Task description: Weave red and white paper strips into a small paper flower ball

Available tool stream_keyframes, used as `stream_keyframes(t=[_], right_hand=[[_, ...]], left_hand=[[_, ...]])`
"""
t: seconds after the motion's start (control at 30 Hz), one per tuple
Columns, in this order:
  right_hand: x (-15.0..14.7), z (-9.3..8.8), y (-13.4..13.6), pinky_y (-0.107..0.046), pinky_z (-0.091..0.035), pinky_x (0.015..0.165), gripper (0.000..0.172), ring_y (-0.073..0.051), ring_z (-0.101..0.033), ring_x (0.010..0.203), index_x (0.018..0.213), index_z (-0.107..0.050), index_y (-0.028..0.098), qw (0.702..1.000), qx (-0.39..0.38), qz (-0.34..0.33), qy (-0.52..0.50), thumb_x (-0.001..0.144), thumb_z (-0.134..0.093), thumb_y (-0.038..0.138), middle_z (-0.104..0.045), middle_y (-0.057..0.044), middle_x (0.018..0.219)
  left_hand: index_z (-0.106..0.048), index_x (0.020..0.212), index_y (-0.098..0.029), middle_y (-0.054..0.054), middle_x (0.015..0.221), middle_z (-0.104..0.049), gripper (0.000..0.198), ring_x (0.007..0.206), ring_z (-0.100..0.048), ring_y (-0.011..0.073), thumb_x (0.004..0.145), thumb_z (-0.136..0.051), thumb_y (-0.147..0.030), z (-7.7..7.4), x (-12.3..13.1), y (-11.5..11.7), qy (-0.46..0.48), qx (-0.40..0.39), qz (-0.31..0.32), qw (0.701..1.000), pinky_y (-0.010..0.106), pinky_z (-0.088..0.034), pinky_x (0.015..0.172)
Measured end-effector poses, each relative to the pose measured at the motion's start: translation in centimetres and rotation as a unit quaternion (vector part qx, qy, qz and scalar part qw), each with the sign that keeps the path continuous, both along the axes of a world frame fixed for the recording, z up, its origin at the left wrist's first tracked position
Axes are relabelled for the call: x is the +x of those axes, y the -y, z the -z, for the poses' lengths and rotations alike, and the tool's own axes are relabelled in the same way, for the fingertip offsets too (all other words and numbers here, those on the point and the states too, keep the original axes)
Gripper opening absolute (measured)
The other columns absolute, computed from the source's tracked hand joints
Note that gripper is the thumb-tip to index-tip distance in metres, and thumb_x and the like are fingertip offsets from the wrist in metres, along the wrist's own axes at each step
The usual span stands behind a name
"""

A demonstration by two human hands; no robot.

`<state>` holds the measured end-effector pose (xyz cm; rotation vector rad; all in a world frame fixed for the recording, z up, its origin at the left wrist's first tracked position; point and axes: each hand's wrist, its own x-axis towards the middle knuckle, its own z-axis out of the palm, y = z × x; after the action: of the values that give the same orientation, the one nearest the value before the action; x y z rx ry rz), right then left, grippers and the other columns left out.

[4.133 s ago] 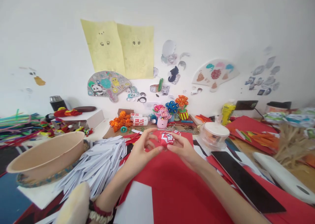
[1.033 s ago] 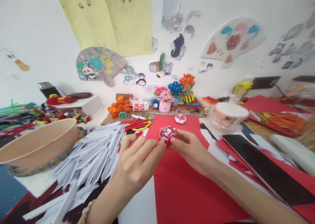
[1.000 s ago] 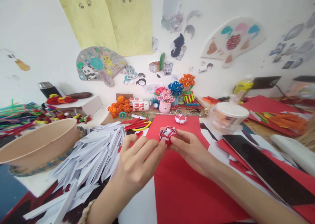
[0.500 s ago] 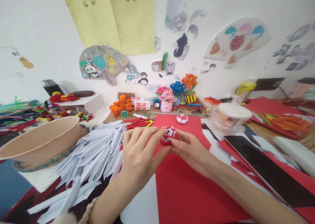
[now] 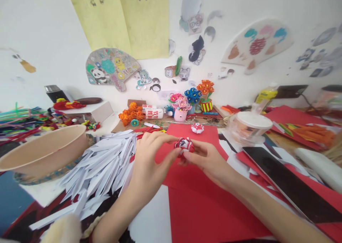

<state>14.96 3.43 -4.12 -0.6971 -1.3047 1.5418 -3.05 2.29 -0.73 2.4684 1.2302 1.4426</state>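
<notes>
A small red-and-white folded paper piece (image 5: 185, 145), round like a flower with a hollow middle, is held up over the red paper sheet (image 5: 197, 200). My left hand (image 5: 153, 154) grips its left side between thumb and fingers. From the right, my right hand (image 5: 207, 159) pinches it, thumb in front and fingers behind. A similar red-and-white paper piece (image 5: 197, 128) rests at the far end of the red sheets. The fingertips behind the held piece are partly hidden.
Folded white paper strips (image 5: 104, 164) lie heaped at left, beside a beige oval basin (image 5: 45, 145). A black tablet-like slab (image 5: 288, 182) lies on papers at right, near a lidded cup (image 5: 253, 123). Pipe-cleaner flowers in a pink pot (image 5: 180, 114) stand by the wall.
My left hand has shifted its grip, its thumb now on the near side of the paper piece. The piece has turned slightly, showing more of its white inside.
</notes>
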Motion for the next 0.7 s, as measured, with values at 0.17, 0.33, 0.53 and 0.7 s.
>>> stream_keyframes(t=[0.17, 0.33, 0.53, 0.7], right_hand=[[0.08, -0.12, -0.06, -0.029, -0.056, 0.074, 0.016, -0.015, -0.069, 0.074, 0.097, -0.071, 0.018, 0.999, 0.018, -0.015, 0.030, 0.083, -0.073, 0.027, -0.072, -0.002, 0.085], [0.18, -0.20, -0.04, -0.031, -0.057, 0.077, 0.019, -0.017, -0.071, 0.077, 0.099, -0.069, 0.017, 0.999, 0.023, -0.012, 0.047, 0.083, -0.073, 0.026, -0.072, -0.003, 0.087], [0.25, -0.13, -0.16, -0.030, -0.057, 0.077, 0.021, -0.017, -0.071, 0.078, 0.102, -0.070, 0.018, 0.998, 0.037, -0.015, 0.049, 0.083, -0.072, 0.026, -0.072, -0.002, 0.086], [0.19, -0.23, -0.20, -0.030, -0.057, 0.077, 0.028, -0.017, -0.071, 0.079, 0.109, -0.070, 0.019, 0.997, 0.039, -0.011, 0.059, 0.082, -0.074, 0.027, -0.074, -0.002, 0.088]], left_hand=[[-0.065, 0.098, -0.024, 0.000, 0.099, -0.070, 0.014, 0.092, -0.059, 0.0189, 0.084, -0.069, -0.022, -0.01, -0.04, -0.63, 0.067, -0.122, 0.033, 0.990, 0.033, -0.044, 0.078], [-0.067, 0.096, -0.025, -0.001, 0.098, -0.071, 0.015, 0.092, -0.059, 0.0190, 0.082, -0.071, -0.022, -0.03, 0.07, -0.61, 0.076, -0.160, 0.039, 0.983, 0.033, -0.043, 0.079], [-0.068, 0.097, -0.026, -0.001, 0.101, -0.072, 0.018, 0.095, -0.059, 0.0208, 0.081, -0.071, -0.021, 0.09, -0.04, -0.60, 0.060, -0.174, 0.030, 0.982, 0.037, -0.042, 0.085], [-0.068, 0.099, -0.027, -0.001, 0.101, -0.072, 0.022, 0.093, -0.060, 0.0217, 0.079, -0.073, -0.022, 0.42, 0.02, -0.67, 0.062, -0.201, 0.020, 0.978, 0.039, -0.042, 0.085]])
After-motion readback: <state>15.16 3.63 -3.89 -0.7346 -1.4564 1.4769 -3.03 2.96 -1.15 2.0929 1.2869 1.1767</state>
